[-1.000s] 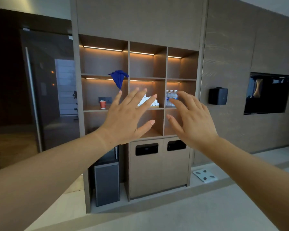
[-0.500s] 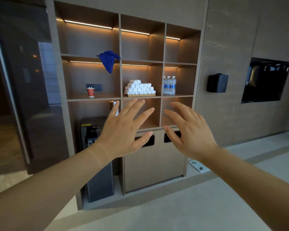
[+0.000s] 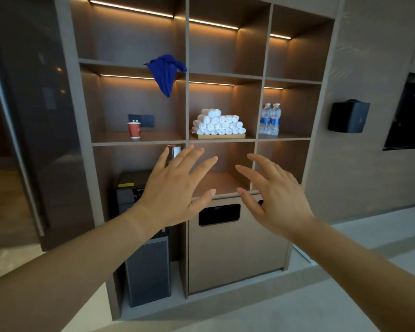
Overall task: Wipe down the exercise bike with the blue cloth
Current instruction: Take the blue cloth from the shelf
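Note:
The blue cloth (image 3: 166,72) lies bunched on an upper shelf of a wooden shelf unit (image 3: 187,111), with one corner hanging over the shelf edge. My left hand (image 3: 175,188) is stretched out in front of me, fingers spread, well below the cloth and holding nothing. My right hand (image 3: 273,195) is held out beside it, fingers spread too and empty. No exercise bike is in view.
A red paper cup (image 3: 134,130), a tray of rolled white towels (image 3: 218,125) and water bottles (image 3: 270,119) stand on the middle shelf. A dark water dispenser (image 3: 144,236) and a cabinet with two slots (image 3: 235,245) are below. A black box (image 3: 348,116) hangs on the right wall.
The shelf unit has grown larger and nearer in view as I approach. Both hands have stayed outstretched and empty, sitting lower against the shelves than before.

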A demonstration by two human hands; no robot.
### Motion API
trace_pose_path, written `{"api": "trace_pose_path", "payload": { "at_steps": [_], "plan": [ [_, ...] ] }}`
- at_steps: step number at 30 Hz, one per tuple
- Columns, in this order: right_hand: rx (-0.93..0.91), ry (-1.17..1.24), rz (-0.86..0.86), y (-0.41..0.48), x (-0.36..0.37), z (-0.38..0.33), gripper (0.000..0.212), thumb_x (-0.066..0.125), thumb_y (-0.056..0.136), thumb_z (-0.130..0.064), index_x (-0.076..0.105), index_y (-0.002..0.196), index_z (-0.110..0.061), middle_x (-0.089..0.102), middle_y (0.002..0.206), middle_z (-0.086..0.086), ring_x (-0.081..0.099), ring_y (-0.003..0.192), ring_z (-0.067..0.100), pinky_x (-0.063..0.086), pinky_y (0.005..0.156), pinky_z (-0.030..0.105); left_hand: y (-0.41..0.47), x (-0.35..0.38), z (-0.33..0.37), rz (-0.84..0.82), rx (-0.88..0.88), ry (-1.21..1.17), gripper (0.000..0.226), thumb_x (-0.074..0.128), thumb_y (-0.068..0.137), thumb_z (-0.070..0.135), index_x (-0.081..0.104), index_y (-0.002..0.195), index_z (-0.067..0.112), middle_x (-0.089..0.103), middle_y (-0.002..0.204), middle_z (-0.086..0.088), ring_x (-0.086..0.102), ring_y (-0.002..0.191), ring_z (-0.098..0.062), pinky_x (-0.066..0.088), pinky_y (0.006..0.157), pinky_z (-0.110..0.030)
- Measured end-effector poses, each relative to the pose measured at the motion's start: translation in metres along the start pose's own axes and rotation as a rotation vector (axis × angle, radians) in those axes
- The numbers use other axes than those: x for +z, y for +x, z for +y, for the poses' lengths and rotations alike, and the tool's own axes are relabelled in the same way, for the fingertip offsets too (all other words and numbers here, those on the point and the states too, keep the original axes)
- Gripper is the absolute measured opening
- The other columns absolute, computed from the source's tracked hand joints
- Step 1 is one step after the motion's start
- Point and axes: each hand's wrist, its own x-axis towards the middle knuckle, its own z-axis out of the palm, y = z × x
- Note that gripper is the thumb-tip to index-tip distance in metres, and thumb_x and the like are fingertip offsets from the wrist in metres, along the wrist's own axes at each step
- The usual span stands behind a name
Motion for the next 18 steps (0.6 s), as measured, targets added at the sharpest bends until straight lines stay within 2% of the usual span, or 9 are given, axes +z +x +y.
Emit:
{"api": "trace_pose_path", "payload": {
  "at_steps": [7,11,18],
  "plan": [
    [-0.08,0.008,0.042,0.081,0.082,0.018,0.048,0.041,0.087,-0.047,0.049,0.129,-0.027,0.047,0.138,0.006,0.044,0.127,0.026,0.034,0.102,0.054,0.046,0.062,-0.06,-0.043,-0.079,0.05,0.07,0.021,0.082,0.064,0.035,0.141,0.028,0.042,0.145,-0.007,0.034,0.137,-0.027,0.02,0.109,-0.055],
    [-0.133,0.023,0.079,0.13,0.134,0.045,0.048,0.036,0.088,-0.048,0.05,0.128,-0.026,0.047,0.138,0.007,0.044,0.127,0.026,0.035,0.102,0.052,0.088,0.107,-0.084,-0.025,-0.092,0.096,0.068,0.023,0.083,0.062,0.036,0.141,0.028,0.043,0.145,-0.006,0.036,0.136,-0.027,0.021,0.109,-0.056],
    [-0.199,0.075,0.167,0.25,0.215,0.106,0.044,0.041,0.089,-0.045,0.052,0.126,-0.025,0.049,0.137,0.007,0.047,0.123,0.026,0.039,0.097,0.045,0.195,0.185,-0.136,0.02,-0.142,0.136,0.062,0.029,0.085,0.06,0.042,0.136,0.029,0.047,0.142,-0.004,0.039,0.134,-0.025,0.028,0.107,-0.056]
  ]
}}
